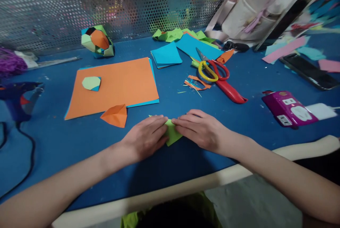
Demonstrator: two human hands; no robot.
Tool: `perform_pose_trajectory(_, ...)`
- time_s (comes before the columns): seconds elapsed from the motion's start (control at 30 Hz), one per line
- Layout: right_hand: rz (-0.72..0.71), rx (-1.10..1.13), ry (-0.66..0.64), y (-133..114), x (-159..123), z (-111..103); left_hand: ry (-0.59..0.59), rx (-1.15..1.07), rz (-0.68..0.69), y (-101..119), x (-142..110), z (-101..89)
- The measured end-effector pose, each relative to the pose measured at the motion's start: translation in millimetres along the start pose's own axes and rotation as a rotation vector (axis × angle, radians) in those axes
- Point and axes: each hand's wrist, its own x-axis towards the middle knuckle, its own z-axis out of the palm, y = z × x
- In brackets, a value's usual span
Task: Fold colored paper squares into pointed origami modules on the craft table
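Observation:
A small piece of light green paper (173, 134) lies on the blue tabletop near its front edge, with a pointed corner towards me. My left hand (148, 134) presses on its left side, fingers together. On the right side, my right hand (199, 128) has its fingers closed against the paper. Both sets of fingertips nearly meet at its upper edge, and the hands cover much of it. Left of my left hand sits a folded orange paper piece (116, 116). It touches a stack of orange and blue sheets (119, 82), which carries a small pale green and blue folded piece (91, 83).
Scissors (228, 88) with red and yellow handles lie beyond my right hand, near paper scraps (198, 82) and blue squares (166, 55). A paper ball (97, 42) stands at the back. A glue gun (18, 98) is left; a purple power adapter (289, 109) and phone (309, 71) are right.

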Motion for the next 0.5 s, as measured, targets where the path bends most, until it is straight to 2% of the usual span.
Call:
perform_pose_trajectory(0.2,0.015,-0.065,-0.016,-0.2,-4.5,-8.9,-0.085,0.068,-0.068,-7.0,-8.4,-4.2)
perform_pose_trajectory(0.4,0.071,-0.046,-0.032,-0.5,-13.8,-19.6,-0.059,0.153,-0.036,-4.8,-5.1,-6.1)
perform_pose_trajectory(0.5,0.101,-0.049,-0.067,-1.6,-21.6,-25.6,-0.08,0.152,-0.076,-5.3,-3.5,-6.8)
